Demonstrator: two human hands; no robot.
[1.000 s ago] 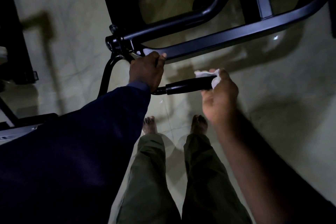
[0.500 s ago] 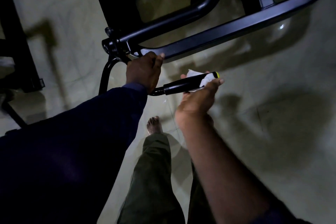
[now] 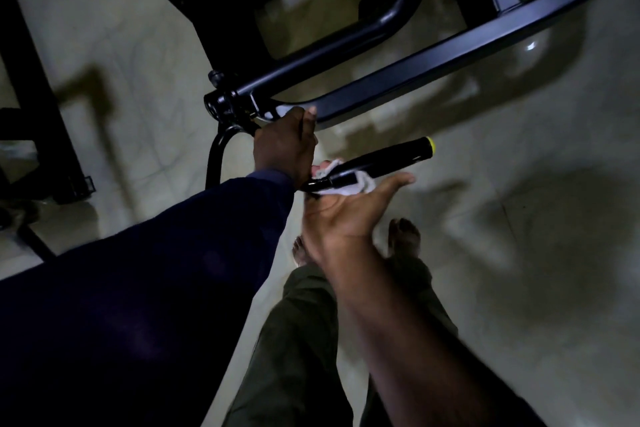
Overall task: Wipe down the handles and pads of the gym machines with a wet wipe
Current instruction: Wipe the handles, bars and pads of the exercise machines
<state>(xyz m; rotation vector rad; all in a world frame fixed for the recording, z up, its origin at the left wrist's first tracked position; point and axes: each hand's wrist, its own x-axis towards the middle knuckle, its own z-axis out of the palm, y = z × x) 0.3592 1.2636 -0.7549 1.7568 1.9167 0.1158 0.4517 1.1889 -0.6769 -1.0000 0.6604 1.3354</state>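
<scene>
Right hand cups the wet wipe under the handle at its inner end, fingers curled over, thumb out; left hand grips the frame bar. Wipe looks limp and slick, so I'd wrap it round the rigid grip.

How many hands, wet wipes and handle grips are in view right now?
hands: 2, left hand gripping the machine frame, right hand holding the wet wipe
wet wipe: 1
handle grip: 1
total: 4

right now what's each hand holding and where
Left hand grips the frame beside its pivot. Right hand wraps the wipe round the handle's inner end.
</scene>
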